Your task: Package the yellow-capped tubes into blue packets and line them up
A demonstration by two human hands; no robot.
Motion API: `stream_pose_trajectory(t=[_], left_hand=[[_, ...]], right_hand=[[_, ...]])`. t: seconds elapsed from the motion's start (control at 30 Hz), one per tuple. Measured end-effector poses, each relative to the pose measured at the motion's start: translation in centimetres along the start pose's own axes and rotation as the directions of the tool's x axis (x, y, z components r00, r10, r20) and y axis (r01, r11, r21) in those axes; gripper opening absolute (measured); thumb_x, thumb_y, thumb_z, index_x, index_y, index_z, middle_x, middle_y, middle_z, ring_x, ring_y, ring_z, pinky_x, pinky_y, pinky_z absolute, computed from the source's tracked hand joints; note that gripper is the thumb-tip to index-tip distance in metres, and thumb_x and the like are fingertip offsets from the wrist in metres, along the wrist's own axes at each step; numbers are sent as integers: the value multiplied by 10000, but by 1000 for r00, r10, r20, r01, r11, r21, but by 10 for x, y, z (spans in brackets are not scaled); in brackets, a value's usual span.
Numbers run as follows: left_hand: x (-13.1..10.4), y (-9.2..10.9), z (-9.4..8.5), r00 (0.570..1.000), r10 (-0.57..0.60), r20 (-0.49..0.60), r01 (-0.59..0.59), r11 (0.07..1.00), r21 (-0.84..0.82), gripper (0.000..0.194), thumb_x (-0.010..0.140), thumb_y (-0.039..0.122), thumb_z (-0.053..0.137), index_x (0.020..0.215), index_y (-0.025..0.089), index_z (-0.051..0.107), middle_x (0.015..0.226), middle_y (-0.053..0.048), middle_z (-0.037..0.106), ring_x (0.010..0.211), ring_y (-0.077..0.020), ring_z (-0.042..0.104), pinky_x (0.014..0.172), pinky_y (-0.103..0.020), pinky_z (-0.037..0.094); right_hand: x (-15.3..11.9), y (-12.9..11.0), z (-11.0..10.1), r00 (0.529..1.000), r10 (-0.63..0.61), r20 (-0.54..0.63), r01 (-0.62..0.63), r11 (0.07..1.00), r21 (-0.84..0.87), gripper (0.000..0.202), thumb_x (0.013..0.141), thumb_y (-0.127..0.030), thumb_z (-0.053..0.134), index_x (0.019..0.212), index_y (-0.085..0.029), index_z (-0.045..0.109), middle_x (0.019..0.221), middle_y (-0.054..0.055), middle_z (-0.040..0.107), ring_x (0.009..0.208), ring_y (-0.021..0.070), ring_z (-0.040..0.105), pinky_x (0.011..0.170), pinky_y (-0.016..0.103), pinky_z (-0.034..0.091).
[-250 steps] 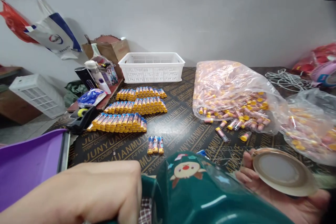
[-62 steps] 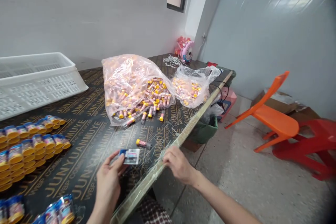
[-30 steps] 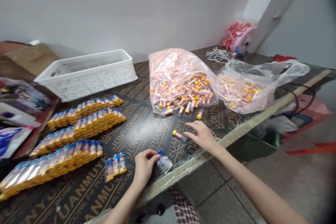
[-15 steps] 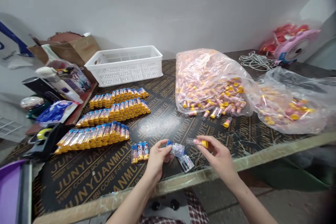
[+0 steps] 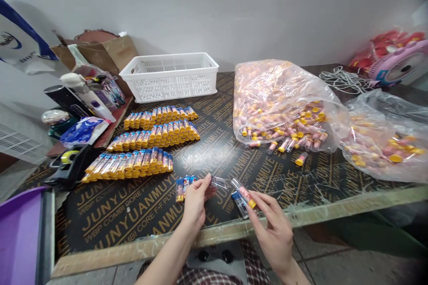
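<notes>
My left hand (image 5: 196,198) pinches a small clear printed plastic sleeve (image 5: 219,182) between thumb and fingers. Held by its yellow-capped end in my right hand (image 5: 272,222) is a small clear tube (image 5: 243,191) with pink contents, tilted toward the sleeve but apart from it. More blue-printed sleeves (image 5: 239,205) lie on the table just below the tube. A few finished-looking tubes with blue tops and yellow caps (image 5: 183,187) stand side by side left of my left hand. Further left are three rows of similar wrapped tubes (image 5: 129,162).
A big clear bag of yellow-capped tubes (image 5: 267,93) spills open at back right, beside a second bag (image 5: 384,133). A white basket (image 5: 174,84) stands at the back. A black tape dispenser (image 5: 68,169) sits left; a pink fan (image 5: 397,64) far right.
The tube in my right hand has swung from nearly level to slanting, its clear end up. My left hand has turned the sleeve. The whole view has shifted slightly.
</notes>
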State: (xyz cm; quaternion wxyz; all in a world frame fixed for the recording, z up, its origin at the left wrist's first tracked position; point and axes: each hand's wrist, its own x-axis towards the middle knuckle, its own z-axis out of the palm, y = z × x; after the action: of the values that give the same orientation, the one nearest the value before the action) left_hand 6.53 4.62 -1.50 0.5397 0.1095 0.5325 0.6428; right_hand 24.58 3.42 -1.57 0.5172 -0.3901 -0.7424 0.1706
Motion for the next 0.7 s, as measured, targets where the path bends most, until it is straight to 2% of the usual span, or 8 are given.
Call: stream_pose_trajectory(t=[0.13,0.23,0.33,0.43,0.5,0.6,0.63,0.7], left_hand=[[-1,-2,-2,996,83,-18,-82,995,48,373,540,455,795,619,113,670,603,-16,641,559,-111,570,562,-216,467],[-5,0,-1,994,101,40,-103,994,38,359,571,444,782,641,121,642,633,-7,628,585,-116,572,571,-223,479],[-12,5,0,988,26,152,-24,1000,-17,365,566,368,807,795,152,623,668,8,636,611,-121,597,591,-230,494],[-18,10,-2,968,-40,246,46,999,-16,456,567,293,820,953,172,609,679,9,655,614,-119,612,620,-239,503],[-21,12,-3,938,-94,333,78,995,60,408,585,278,812,926,136,641,703,-22,671,613,-115,612,616,-228,501],[-27,11,-6,885,-187,426,115,975,190,316,601,270,804,835,95,683,702,-47,675,593,-99,599,572,-189,474],[-29,10,-6,877,-206,434,124,970,209,313,600,266,805,838,97,690,688,-41,672,584,-94,593,562,-181,465],[-32,10,-7,876,-223,427,142,967,213,319,594,263,809,848,108,696,673,-28,666,574,-88,587,553,-175,456]], right_hand=[[0,-4,5,992,-77,102,73,997,37,491,835,-64,532,1262,-307,539,1055,85,606,966,222,604,807,379,548],[1,-6,9,977,-92,195,77,994,82,481,850,-79,497,1279,-293,526,1098,95,591,1009,226,596,834,375,546],[3,-4,13,960,-79,268,45,991,130,473,865,-72,435,1270,-299,529,1108,87,575,1007,206,599,835,345,544],[5,0,16,956,-69,285,32,990,134,540,832,-58,447,1307,-313,478,1098,79,542,1026,199,578,866,346,528],[8,3,18,951,-58,305,21,992,125,657,768,-72,506,1372,-299,380,1246,96,464,1163,243,497,962,424,468],[12,6,20,914,-64,400,-18,980,198,826,673,-77,535,1423,-270,247,1472,102,237,1322,303,325,1040,516,367],[13,6,21,896,-73,438,-39,970,240,850,654,-69,525,1427,-265,228,1490,100,215,1334,302,312,1046,516,360],[14,7,22,864,-91,496,-83,945,318,875,626,-51,503,1426,-259,215,1464,100,292,1319,282,353,1049,485,372]])
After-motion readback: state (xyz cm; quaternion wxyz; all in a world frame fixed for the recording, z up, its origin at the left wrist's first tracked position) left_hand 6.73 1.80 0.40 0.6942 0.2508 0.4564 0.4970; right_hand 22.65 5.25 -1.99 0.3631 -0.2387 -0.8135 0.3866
